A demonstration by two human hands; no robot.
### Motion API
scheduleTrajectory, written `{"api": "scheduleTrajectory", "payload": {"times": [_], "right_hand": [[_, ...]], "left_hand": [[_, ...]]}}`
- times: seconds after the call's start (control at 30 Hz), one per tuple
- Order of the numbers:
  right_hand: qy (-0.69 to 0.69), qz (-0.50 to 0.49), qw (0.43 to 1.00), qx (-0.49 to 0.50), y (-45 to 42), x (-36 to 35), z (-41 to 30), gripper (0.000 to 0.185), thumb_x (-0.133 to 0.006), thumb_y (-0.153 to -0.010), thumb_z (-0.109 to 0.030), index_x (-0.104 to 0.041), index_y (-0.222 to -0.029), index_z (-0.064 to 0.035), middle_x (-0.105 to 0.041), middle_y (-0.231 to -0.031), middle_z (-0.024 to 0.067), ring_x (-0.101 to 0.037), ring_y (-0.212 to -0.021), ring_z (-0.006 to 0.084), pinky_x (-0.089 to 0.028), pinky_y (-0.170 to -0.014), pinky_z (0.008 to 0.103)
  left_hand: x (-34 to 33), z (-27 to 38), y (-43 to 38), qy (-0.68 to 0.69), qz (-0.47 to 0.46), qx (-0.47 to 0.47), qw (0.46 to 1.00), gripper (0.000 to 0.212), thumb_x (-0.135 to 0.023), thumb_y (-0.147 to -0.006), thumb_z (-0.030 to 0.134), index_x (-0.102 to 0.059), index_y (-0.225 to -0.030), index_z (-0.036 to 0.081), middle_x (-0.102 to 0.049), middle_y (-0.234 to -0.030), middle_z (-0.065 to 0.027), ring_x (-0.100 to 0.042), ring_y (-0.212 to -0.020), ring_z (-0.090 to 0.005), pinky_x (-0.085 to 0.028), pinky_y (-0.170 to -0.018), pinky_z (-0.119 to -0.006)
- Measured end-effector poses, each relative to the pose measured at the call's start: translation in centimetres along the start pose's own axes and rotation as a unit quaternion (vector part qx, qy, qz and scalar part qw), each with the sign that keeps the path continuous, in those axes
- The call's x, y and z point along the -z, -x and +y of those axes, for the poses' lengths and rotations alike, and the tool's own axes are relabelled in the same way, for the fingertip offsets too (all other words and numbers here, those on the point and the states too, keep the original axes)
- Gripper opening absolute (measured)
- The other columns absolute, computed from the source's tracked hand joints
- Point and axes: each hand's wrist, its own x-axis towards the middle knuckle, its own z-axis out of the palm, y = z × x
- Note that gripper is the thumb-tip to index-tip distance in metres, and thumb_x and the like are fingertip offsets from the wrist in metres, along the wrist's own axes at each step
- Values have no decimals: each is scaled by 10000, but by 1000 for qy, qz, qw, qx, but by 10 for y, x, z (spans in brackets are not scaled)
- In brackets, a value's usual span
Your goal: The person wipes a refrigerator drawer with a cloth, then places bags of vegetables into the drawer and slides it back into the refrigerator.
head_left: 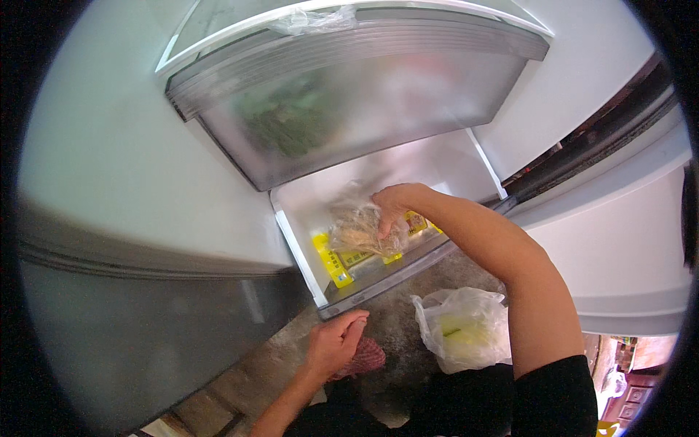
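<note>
My right hand [394, 205] reaches into the pulled-out lower refrigerator drawer [297, 246] and grips a clear plastic bag [357, 226] of tan, stringy-looking contents. Beneath that bag lie yellow printed food packages [334, 262], partly covered by it and by my right arm. Just below the drawer's front corner is my left hand [338, 341], its fingers curled; whether they hold anything is hidden. A red patterned thing, perhaps footwear [367, 358], shows behind my left hand, lower down.
Above, a translucent upper drawer [355, 109] holds something green, with crumpled clear plastic [314, 21] on its top edge. A white plastic bag [464, 328] with pale green contents rests on the floor at right. Refrigerator doors [611, 262] flank the opening.
</note>
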Motion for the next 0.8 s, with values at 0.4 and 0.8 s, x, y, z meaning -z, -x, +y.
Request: {"api": "scheduleTrajectory", "payload": {"times": [0.4,0.8], "right_hand": [[-33,108,989,95,58,0,-23,585,-757,-593,-307,-591,-1112,-94,-650,-959,147,-629,-887,278,-491,-797,405],[-191,386,883,188,272,27,-23,502,-676,-621,-169,-603,-1103,-46,-651,-938,105,-591,-875,170,-479,-793,324]], "left_hand": [[-5,-9,1,8,48,-62,997,182,-605,-881,172,-668,-1018,70,-686,-836,-115,-676,-681,-189,-521,-609,-293],[-6,-20,12,27,-25,-44,998,228,-532,-916,209,-642,-1052,63,-685,-869,-113,-642,-679,-186,-494,-633,-285]]}}
